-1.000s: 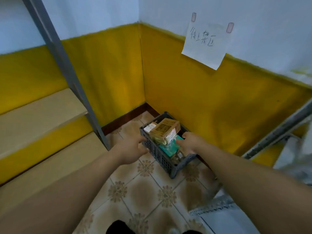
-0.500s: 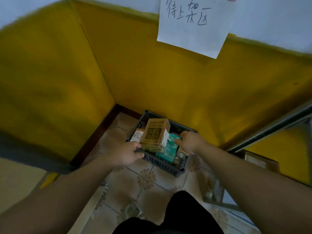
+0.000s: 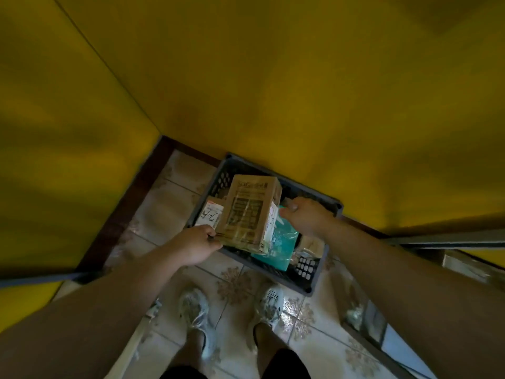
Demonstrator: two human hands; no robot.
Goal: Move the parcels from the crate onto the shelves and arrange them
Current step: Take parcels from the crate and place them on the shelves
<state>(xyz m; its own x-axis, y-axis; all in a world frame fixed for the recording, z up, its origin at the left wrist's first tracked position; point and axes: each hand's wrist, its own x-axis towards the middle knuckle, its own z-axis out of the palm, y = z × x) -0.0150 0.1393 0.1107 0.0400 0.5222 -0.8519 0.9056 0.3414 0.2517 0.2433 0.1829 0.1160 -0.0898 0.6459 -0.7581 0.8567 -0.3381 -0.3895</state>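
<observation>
- Count first: one dark grey crate (image 3: 306, 269) and four parcels she can make out in it. There's a cardboard box (image 3: 250, 212), a teal bag (image 3: 278, 247), a small white-labelled box (image 3: 209, 216) and a brownish packet (image 3: 311, 246). Plus two hands and two pale sneakers (image 3: 195, 307).
- The crate sits on the tiled floor (image 3: 169, 203), shoved into the corner of the yellow wall (image 3: 273, 91).
- The cardboard box is tan with dark print and glossy tape, lying tilted on top of the other parcels.
- The left hand (image 3: 195, 246) has its fingers curled round the box's near-left corner, right at the crate rim.
- The right hand (image 3: 307, 218) is curled against the box's right edge, thumb touching it. The fingertips are hidden, so the exact grip isn't clear.
</observation>
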